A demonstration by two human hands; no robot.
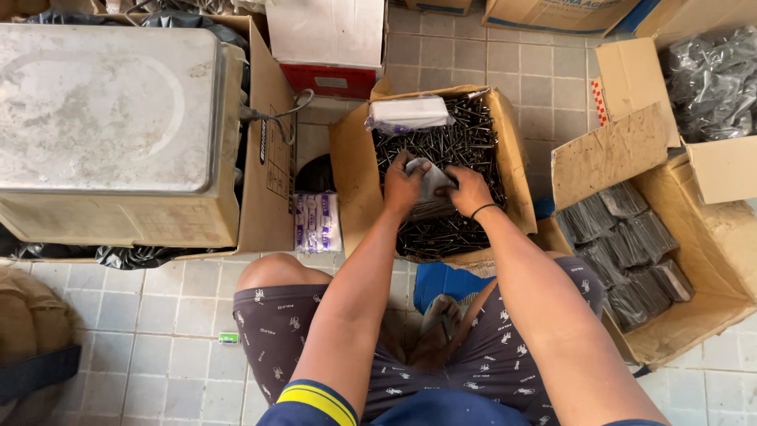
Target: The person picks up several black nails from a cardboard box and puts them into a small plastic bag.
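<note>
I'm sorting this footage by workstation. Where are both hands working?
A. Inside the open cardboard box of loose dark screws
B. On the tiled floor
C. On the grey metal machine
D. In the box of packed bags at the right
A: the left hand and right hand hold a small clear plastic bag over the loose dark screws inside the open cardboard box.

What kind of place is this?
Probably a small packing workshop or hardware storeroom. A cardboard box holds loose dark nails, another box holds filled bags, and a metal scale stands nearby.

Both forearms outstretched, left hand [404, 186] and right hand [468, 189] close together, fingers seemingly curled.
</note>
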